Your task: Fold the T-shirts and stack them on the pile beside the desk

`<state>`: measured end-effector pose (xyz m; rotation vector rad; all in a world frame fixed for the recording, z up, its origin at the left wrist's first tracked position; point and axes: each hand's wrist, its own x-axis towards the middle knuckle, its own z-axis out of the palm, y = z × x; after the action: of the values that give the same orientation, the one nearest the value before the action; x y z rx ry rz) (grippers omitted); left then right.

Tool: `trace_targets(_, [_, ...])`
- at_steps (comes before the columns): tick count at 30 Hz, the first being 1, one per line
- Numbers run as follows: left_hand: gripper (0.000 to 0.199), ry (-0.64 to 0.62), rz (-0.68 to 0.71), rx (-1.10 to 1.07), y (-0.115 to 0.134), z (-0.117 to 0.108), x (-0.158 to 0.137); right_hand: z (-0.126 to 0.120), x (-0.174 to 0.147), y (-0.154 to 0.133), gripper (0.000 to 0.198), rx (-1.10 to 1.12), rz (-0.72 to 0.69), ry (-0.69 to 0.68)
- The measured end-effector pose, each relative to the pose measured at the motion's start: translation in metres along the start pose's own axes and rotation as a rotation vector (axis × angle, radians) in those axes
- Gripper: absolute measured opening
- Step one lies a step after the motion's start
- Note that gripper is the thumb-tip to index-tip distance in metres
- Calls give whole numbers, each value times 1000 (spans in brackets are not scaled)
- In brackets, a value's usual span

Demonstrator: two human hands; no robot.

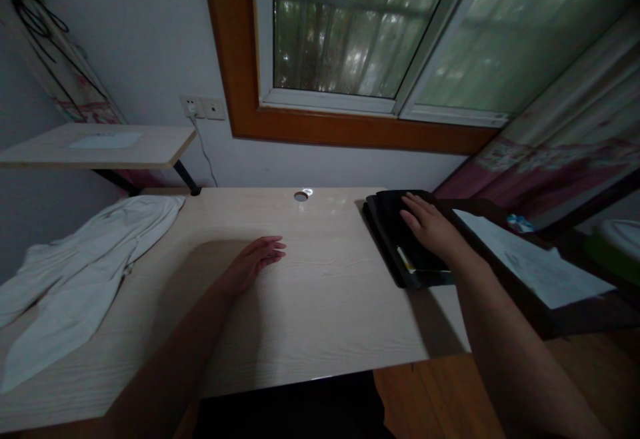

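My right hand (428,224) lies flat on a black folder-like stack (393,226) at the right end of the desk, fingers stretched out over its top. A small whitish-yellow strip shows near the stack's front edge; what it is I cannot make out. Over the middle of the pale wooden desk (320,306) is my left hand (255,262), holding nothing, its fingers extended and slightly apart. A crumpled white cloth (95,246), perhaps a garment, lies at the desk's left side, away from both hands.
A raised shelf (165,146) with a sheet of paper stands at the back left. Behind the desk are a wall socket (203,107) with a cable and a window. A round cable hole (301,196) is near the back edge. Papers (535,259) lie on a dark surface at right.
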<state>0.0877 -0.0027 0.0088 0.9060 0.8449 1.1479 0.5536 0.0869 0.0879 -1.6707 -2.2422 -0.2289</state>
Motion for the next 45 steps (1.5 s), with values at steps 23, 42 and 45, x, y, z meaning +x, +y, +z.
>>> trace_targets(23, [38, -7, 2, 5, 3, 0, -2, 62, 46, -18, 64, -159, 2, -211])
trace_targets(42, [27, 151, 172, -15, 1, -12, 4, 115, -7, -190, 53, 258, -381, -206])
trace_targets(45, [25, 206, 197, -20, 4, -14, 4, 120, -13, -197, 49, 278, -372, -175])
